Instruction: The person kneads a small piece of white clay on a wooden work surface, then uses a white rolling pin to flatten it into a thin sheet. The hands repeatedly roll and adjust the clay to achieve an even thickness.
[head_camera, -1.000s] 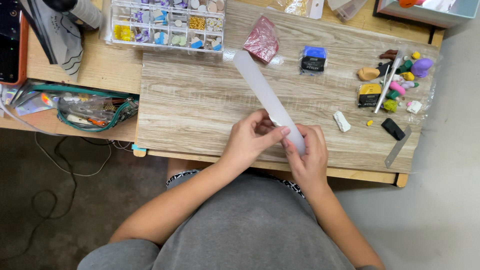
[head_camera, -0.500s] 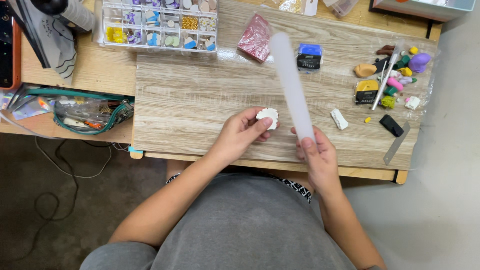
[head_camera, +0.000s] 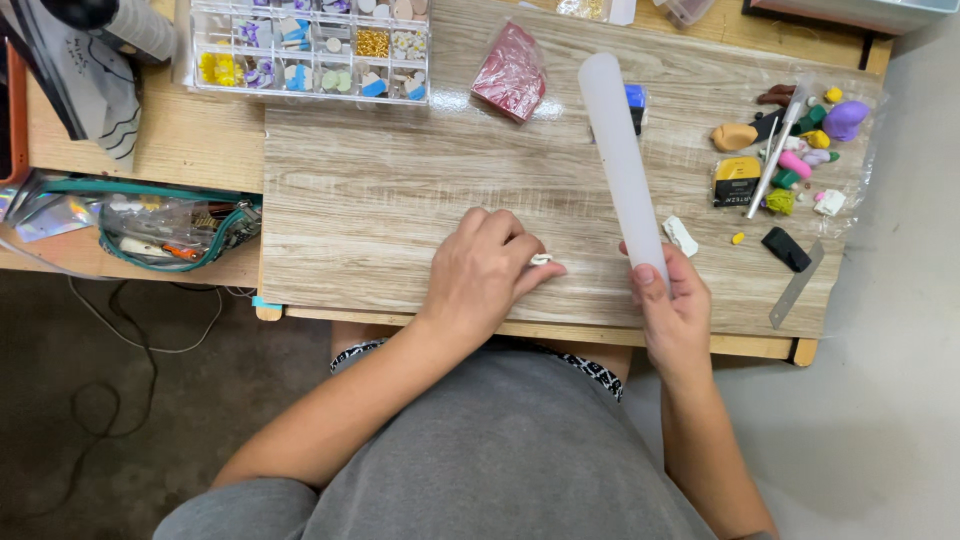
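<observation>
My right hand (head_camera: 672, 300) grips the near end of a long frosted acrylic roller (head_camera: 620, 160), which points away from me over the wood-grain work board (head_camera: 380, 200). My left hand (head_camera: 485, 270) lies palm down on the board near its front edge, fingers closed over a small white lump of clay (head_camera: 541, 259) that peeks out at the fingertips. The roller is clear of the clay, a little to its right.
A clear compartment box of beads (head_camera: 310, 45) and a red bag (head_camera: 510, 70) sit at the back. Coloured clay pieces (head_camera: 800, 140), a metal tool (head_camera: 775, 160), a black block (head_camera: 787, 248), a white clay scrap (head_camera: 680, 236) and a blade (head_camera: 797, 285) lie right. A teal pouch (head_camera: 170, 225) lies left.
The two hands have come apart. My right hand swung the roller from a leftward slant to nearly straight ahead and moved right. My left hand lowered the white clay onto the board.
</observation>
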